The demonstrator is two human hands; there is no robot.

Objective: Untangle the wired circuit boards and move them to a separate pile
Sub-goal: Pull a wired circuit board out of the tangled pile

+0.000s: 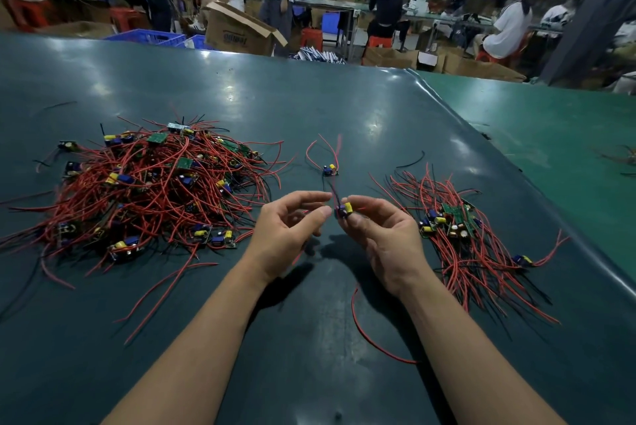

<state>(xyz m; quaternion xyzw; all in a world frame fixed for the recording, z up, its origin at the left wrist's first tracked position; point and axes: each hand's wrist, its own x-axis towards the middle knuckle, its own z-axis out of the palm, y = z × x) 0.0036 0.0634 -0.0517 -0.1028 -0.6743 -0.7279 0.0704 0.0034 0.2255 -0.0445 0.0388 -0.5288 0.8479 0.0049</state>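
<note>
- Two hands meet above the dark green table mat [344, 98].
- Your right hand [382, 235] pinches a small circuit board with yellow and blue parts [345, 209] at its fingertips.
- Your left hand [289, 221] curls loosely, fingertips at the board's thin wires; whether it grips them I cannot tell.
- Big tangled red-wired pile [144, 190] lies left, smaller sorted pile [457, 228] right.

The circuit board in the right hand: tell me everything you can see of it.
The circuit board is small, with a yellow part and a dark blue part on it. The right hand pinches it between thumb and fingers, lifted above the dark green table, between the two piles. Thin wires, red and dark, run up from it toward a second board lying on the table; the left hand holds near them. Its underside is hidden.
</note>
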